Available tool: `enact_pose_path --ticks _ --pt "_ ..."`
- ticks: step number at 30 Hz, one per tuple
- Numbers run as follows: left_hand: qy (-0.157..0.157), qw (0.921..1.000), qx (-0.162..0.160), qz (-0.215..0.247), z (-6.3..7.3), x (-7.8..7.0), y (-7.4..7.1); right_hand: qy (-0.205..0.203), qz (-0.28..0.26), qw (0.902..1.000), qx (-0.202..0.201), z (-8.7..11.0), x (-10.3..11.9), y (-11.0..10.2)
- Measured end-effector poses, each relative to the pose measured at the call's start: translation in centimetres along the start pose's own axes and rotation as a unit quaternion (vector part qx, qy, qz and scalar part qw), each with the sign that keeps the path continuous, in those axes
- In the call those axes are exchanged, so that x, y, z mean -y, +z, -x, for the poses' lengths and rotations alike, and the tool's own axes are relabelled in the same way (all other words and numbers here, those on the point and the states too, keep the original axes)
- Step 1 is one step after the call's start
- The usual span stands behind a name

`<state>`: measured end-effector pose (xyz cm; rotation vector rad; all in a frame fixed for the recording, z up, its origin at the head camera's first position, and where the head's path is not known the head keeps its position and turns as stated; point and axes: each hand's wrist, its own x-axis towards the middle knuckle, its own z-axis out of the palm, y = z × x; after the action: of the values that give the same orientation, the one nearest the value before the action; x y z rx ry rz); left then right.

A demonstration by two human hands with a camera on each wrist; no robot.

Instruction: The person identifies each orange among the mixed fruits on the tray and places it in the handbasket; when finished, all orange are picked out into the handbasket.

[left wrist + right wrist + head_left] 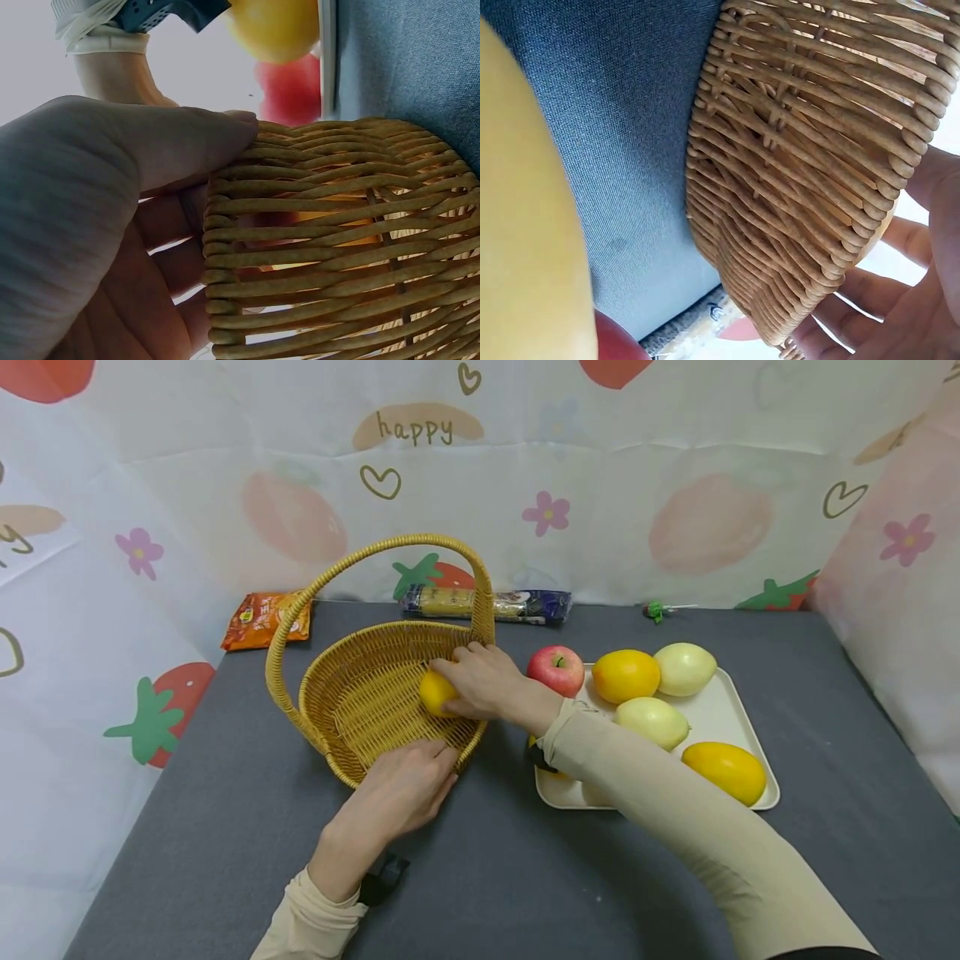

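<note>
A wicker basket with a tall arched handle stands left of centre, tilted so its inside faces me. My left hand grips the near rim; in the left wrist view its thumb lies over the woven edge, with the other fingers on the far side. My right hand reaches over the basket's right rim and holds a smooth yellow fruit inside. The right wrist view shows the hand beyond the wicker wall, which hides most of the fruit.
To the right, a white tray carries a red apple, yellow fruits and pale green-yellow fruits. Along the back lie an orange snack packet, a long wrapped package and a green-wrapped lollipop.
</note>
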<state>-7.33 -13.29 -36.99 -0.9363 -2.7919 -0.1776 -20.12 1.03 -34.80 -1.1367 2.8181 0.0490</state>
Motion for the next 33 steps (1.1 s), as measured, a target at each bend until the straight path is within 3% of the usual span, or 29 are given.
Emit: enact_pose_path --ticks 7,33 --pt "0.008 0.9999 -0.013 0.001 0.03 0.09 0.14 -0.004 0.007 1.0000 -0.004 0.05 0.02 0.09" --pt "0.007 0.9999 -0.012 0.003 0.04 0.13 0.16 0.003 -0.003 1.0000 0.001 0.07 -0.12 -0.02"
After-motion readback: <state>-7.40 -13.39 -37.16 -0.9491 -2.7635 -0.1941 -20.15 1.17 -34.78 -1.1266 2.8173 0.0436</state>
